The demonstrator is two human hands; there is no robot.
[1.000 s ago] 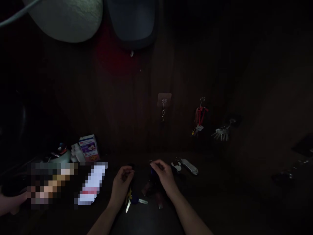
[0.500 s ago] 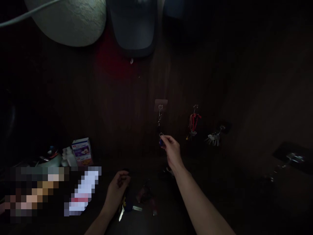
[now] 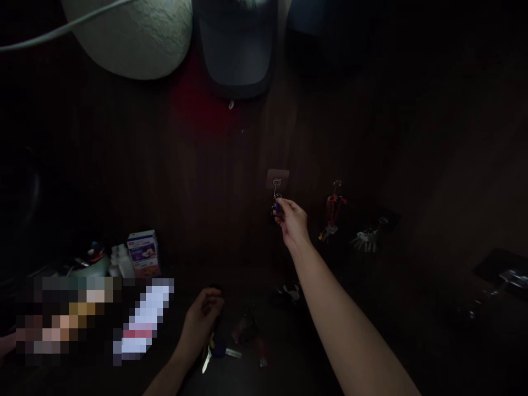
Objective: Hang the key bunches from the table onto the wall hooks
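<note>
The right hand [image 3: 295, 223] is at the wall hook [image 3: 276, 182], and its fingers pinch a small blue item [image 3: 277, 207] with a metal ring. The left hand [image 3: 200, 322] is lower, with curled fingers; beside it are keys [image 3: 218, 350] at the surface [image 3: 231, 382]. Whether it grips them, I cannot tell. Silver keys [image 3: 365, 240] hang farther right, and a grey cap [image 3: 237, 55] hangs above.
</note>
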